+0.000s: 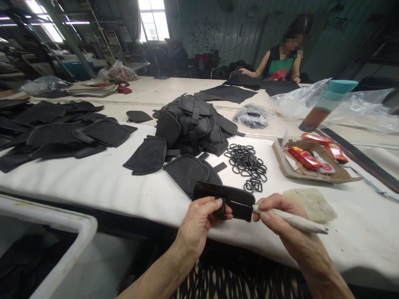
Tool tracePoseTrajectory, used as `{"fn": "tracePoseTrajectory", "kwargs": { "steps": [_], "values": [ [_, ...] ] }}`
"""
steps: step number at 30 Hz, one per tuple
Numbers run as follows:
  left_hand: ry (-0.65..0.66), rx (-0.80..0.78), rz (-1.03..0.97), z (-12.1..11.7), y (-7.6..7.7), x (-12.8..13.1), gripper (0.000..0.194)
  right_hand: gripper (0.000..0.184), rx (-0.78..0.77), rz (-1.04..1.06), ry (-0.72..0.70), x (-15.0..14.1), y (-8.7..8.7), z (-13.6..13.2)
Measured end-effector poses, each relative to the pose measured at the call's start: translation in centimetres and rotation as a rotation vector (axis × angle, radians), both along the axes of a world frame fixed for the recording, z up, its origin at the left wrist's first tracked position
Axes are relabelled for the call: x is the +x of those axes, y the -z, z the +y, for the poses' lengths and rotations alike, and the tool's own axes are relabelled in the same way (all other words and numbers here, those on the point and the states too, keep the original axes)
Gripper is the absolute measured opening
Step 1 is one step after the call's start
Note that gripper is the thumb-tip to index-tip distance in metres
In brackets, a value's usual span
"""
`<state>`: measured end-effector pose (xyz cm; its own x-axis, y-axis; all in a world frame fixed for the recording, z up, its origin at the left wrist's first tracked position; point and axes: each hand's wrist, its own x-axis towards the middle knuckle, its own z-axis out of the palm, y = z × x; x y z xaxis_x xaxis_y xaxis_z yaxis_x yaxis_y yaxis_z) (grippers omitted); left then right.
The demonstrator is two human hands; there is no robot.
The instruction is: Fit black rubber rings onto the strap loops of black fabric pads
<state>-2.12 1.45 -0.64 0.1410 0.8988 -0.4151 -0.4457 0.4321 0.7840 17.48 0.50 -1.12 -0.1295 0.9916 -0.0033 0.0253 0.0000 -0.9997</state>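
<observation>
My left hand [198,220] is closed on a black leather piece [241,194] with a short strap [220,211] folded under the thumb. It is held up at the table's near edge. My right hand [288,228] pinches a pale, tapered tool [296,221], which looks wrapped. From its left end a thin, light shaft runs across the leather toward my left fingers; whether it pierces the piece I cannot tell. Just beyond lie a heap of black D-rings [246,160] and a pile of similar black leather pieces [190,124], some with straps.
More black pieces [65,128] are heaped at left. A cardboard tray [324,178] with red boxes, a yellowish block [310,203] and a bottle [324,104] stand at right. A white-rimmed bin [89,226] is at lower left. Across the table a person [280,62] handles dark sheets.
</observation>
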Motion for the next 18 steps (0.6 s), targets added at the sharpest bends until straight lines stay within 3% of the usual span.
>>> {"fn": "tracePoseTrajectory", "kwargs": {
  "steps": [10,18],
  "values": [
    [-0.034,-0.034,-0.021,0.1,-0.2,0.1,0.016,0.012,-0.019,0.149,0.108,1.2,-0.2,-1.9],
    [-0.062,-0.057,-0.04,0.3,-0.1,0.3,0.013,0.016,-0.056,0.118,0.207,1.1,-0.7,-2.6]
  ]
}}
